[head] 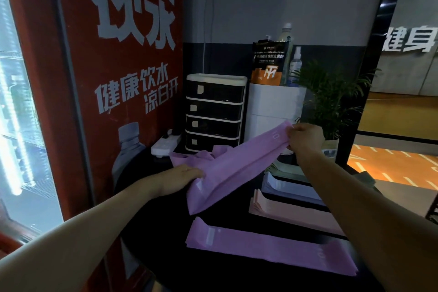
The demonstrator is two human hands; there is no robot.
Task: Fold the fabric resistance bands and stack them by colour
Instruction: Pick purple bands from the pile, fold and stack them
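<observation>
I hold a purple fabric band [234, 168] stretched in the air above the dark table [237, 275]. My left hand [182, 176] grips its lower left end. My right hand [305, 138] pinches its upper right end, which is raised higher. More loose purple fabric [189, 156] lies bunched behind the band. On the table a flat stack of purple bands [267, 246] lies nearest me. A pink stack [291, 213] sits behind it, and a pale blue-grey stack [289, 188] behind that; my right forearm covers their right ends.
A black drawer unit with white frames [214, 111] stands at the back, beside a white box [275, 106] with a pouch and bottles on it. A potted plant [331, 99] is at the right. A white power strip [166, 144] lies by a red drinks fridge [118, 78].
</observation>
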